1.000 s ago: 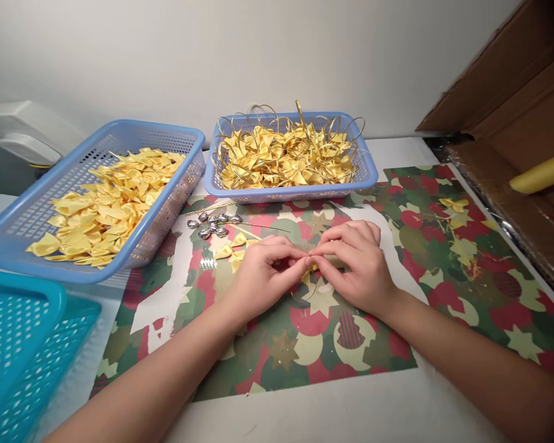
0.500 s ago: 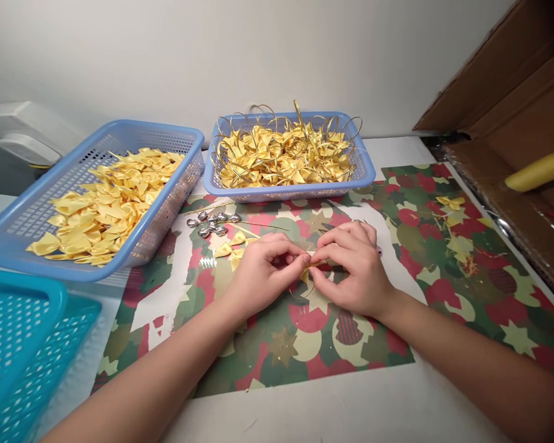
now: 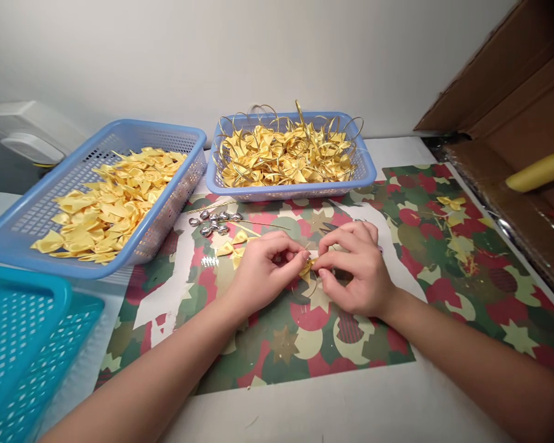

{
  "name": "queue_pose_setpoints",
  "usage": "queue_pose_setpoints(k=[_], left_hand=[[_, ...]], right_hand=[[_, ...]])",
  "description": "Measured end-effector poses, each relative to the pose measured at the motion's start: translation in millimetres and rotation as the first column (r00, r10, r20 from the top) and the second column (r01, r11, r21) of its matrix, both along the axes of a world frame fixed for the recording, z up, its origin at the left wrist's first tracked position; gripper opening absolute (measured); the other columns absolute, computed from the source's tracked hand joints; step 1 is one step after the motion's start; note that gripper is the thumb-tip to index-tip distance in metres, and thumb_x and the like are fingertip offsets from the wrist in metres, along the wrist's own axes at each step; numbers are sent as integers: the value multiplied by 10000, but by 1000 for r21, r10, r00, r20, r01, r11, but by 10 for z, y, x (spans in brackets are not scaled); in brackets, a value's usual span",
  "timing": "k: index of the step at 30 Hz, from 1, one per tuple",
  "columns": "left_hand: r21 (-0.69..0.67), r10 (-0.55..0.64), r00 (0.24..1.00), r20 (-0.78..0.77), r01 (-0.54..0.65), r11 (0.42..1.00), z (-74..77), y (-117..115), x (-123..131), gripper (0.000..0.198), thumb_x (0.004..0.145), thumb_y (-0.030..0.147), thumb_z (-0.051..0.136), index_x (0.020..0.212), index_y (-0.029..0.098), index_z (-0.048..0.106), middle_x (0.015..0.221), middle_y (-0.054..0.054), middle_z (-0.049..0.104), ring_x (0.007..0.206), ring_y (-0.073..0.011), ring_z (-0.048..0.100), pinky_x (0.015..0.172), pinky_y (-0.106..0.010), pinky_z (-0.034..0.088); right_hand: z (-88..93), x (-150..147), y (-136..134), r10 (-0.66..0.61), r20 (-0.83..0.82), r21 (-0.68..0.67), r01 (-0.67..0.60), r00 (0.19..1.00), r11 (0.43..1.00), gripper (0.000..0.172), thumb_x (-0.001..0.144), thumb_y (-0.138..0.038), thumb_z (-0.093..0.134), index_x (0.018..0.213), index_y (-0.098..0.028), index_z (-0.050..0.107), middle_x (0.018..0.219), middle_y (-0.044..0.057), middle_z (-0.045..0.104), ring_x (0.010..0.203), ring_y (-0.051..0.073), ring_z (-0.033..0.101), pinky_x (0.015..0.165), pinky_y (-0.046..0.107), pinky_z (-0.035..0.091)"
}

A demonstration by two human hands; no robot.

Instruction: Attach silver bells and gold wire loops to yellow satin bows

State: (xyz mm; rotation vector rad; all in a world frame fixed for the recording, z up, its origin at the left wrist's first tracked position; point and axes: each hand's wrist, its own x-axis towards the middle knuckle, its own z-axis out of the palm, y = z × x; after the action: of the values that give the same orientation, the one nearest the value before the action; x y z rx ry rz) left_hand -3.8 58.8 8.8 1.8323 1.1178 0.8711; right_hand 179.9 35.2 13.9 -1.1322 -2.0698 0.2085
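Over patterned paper [image 3: 346, 335], hands [image 3: 268, 271] [image 3: 361, 267] flank a yellow bow [image 3: 307, 272].

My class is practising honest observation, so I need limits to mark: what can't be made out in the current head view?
All in the head view:
- Yellow bow: partly hidden by the fingertips of the left hand and right hand; their exact grip is unclear.
- Dark-tipped tool: the right hand covers much of it.
- Teal basket: cut off by the left edge.
- Yellow rod: cut off by the right edge.
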Motion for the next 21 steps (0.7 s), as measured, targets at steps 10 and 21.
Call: queue_pose_setpoints(k=[10, 21], left_hand=[[17, -8, 998, 56, 7, 1000, 3, 1, -6, 188, 860, 256, 633, 698, 166, 668, 640, -13, 591, 569, -110, 489, 505, -229, 368], [54, -12, 999, 51, 10, 998, 27, -6, 5, 137, 844, 195, 631, 725, 168, 694, 643, -6, 601, 552, -98, 494, 498, -218, 375]], right_hand=[[-38, -38, 22, -111, -1, -101, 110, 994, 989, 63, 753, -229, 645, 693, -210, 648, 853, 23, 666, 857, 205, 518, 785, 385, 324], [-30, -112, -20, -174, -58, -271, 152, 983, 951, 59, 767, -241, 657, 752, -233, 713, 971, 45, 644, 965, 244, 490, 845, 425, 353]])
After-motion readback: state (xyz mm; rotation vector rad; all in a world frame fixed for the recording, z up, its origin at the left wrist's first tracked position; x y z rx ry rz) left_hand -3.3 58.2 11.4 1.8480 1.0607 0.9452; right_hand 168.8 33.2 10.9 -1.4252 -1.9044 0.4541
